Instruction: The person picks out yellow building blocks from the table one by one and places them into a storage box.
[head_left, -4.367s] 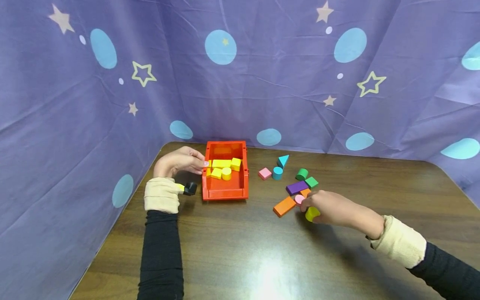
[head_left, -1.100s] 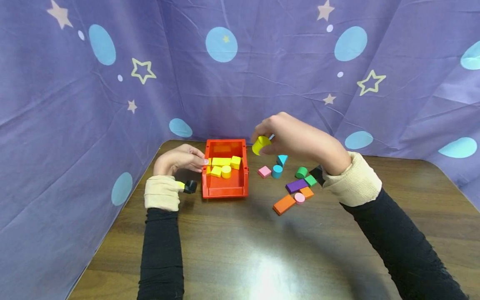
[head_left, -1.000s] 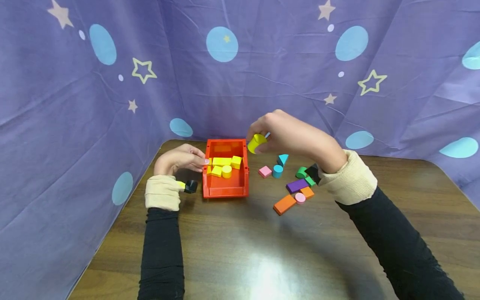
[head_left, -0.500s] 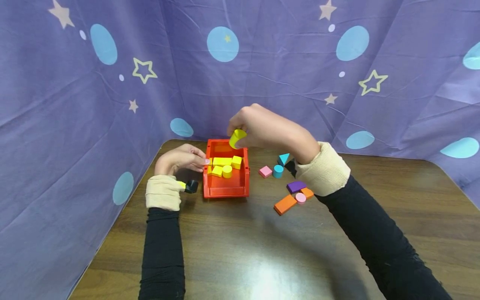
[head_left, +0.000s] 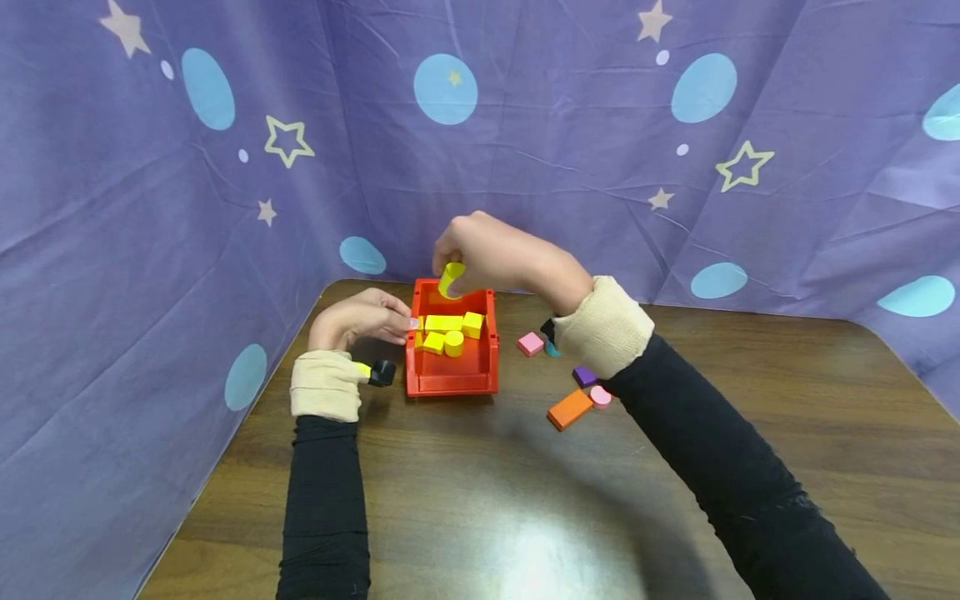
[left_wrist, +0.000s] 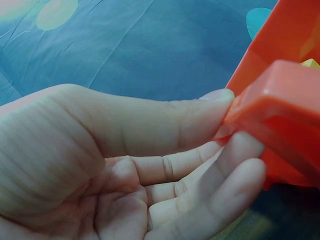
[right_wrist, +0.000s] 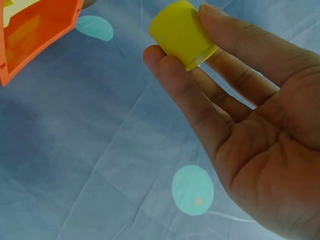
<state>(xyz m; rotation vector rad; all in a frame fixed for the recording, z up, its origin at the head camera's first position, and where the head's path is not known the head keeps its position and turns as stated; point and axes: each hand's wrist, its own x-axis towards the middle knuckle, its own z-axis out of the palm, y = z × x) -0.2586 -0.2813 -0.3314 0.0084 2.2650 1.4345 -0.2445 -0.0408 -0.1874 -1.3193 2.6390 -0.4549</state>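
Observation:
My right hand (head_left: 487,254) pinches a yellow cylinder block (right_wrist: 181,34) between thumb and fingertips, held over the back part of a red open bin (head_left: 453,383). Several yellow blocks (head_left: 444,323) lie inside that bin, among them a short yellow cylinder (head_left: 453,343). At the bin's left wall, my left hand (head_left: 362,318) grips the rim; the left wrist view shows the thumb on top of the red edge (left_wrist: 295,85) and fingers beneath it.
Right of the bin lie a pink block (head_left: 530,344), a partly hidden blue cylinder (head_left: 552,349), a purple block (head_left: 584,377), a pink round block (head_left: 600,397) and an orange block (head_left: 570,410). My right sleeve (head_left: 712,433) passes over this area. A patterned curtain (head_left: 525,167) stands behind the table.
My right hand picked up the yellow cylinder from beside the loose blocks and carried it left, over the red bin. The left hand has kept its hold on the rim.

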